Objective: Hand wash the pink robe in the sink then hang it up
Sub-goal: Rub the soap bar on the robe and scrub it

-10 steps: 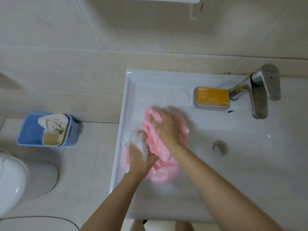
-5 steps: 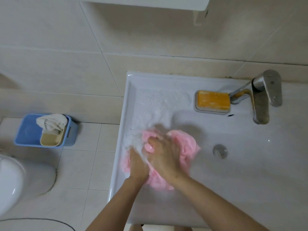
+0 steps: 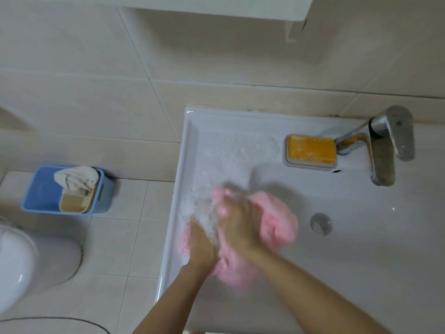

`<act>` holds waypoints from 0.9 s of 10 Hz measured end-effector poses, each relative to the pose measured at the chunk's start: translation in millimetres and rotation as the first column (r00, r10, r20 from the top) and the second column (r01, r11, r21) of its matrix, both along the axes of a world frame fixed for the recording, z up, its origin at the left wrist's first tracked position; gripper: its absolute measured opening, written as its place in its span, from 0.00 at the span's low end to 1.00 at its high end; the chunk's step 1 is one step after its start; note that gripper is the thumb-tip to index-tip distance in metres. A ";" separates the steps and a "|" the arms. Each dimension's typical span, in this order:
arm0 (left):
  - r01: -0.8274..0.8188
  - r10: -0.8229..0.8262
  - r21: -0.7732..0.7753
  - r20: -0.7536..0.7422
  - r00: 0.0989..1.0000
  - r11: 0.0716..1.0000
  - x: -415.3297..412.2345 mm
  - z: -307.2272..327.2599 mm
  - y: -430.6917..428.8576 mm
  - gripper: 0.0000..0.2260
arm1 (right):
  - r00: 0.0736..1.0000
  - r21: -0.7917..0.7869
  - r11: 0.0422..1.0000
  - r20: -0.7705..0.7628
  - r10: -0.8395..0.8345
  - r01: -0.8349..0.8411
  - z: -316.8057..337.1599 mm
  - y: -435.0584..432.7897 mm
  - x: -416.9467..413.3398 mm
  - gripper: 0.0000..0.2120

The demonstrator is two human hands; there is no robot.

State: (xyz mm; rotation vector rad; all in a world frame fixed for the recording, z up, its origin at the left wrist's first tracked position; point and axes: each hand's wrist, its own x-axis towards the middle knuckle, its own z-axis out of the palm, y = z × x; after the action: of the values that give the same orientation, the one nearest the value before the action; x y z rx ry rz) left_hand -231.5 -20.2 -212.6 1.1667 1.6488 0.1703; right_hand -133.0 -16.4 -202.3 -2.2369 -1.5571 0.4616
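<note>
Against the sink [image 3: 179, 189] wall, left hand [image 3: 201, 241] and right hand [image 3: 240, 224] clutch the pink robe [image 3: 277, 220], grips curled.

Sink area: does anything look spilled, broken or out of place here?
Nothing stands out. Foam covers the left side of the sink, normal while the left hand and right hand scrub the pink robe. The soap lies straight in its dish by the faucet.

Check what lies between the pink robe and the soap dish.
Nothing stands there: the head view shows only bare white sink floor between the pink robe and the soap dish. The suds lie further left.
</note>
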 end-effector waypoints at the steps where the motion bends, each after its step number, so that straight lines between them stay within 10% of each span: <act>1: -0.021 0.021 -0.002 0.046 0.999 1.000 3.2 9.7 0.6 0.49 | 0.999 -0.178 0.984 0.034 -0.016 0.022 -8.5 82.2 45.8 0.06; 2: -0.007 0.008 -0.025 0.051 0.999 1.000 2.4 10.7 0.8 0.46 | 0.987 -0.042 0.990 -0.084 -0.138 0.135 -10.1 72.0 44.5 0.10; 3: -0.039 0.038 0.037 0.042 0.998 0.999 6.0 12.3 0.8 0.16 | 0.989 0.014 0.999 -0.145 -0.042 0.044 5.1 -2.0 -0.7 0.09; 4: -0.213 0.226 -0.094 0.155 0.962 0.972 5.6 -3.0 -0.7 0.12 | 0.997 0.053 0.998 0.078 -0.026 0.022 -2.6 6.6 -5.8 0.10; 5: -0.385 0.467 -0.308 0.261 0.845 0.870 7.6 3.2 2.7 0.33 | 0.988 -0.141 0.990 0.145 0.045 -0.024 -12.0 86.8 27.9 0.11; 6: -0.350 0.466 -0.365 0.304 0.831 0.863 10.4 -6.3 -1.8 0.32 | 0.995 -0.132 0.988 0.067 -0.077 0.086 -6.6 98.2 35.5 0.13; 8: -0.031 0.026 0.028 0.152 0.988 0.999 5.3 -0.7 -2.2 0.14 | 0.999 0.126 0.992 0.041 -0.019 0.013 1.4 -0.1 -3.4 0.10; 9: 0.065 -0.104 0.181 0.215 0.971 0.981 -4.9 -14.7 -7.4 0.25 | 0.999 -0.087 0.996 0.040 -0.018 0.022 -11.4 71.6 29.6 0.07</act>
State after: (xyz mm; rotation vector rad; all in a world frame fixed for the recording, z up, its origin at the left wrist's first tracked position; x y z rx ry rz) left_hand -236.5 -27.6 -227.3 1.2965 1.4048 0.3827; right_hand -103.4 55.2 -213.7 -2.3382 -1.5606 0.4919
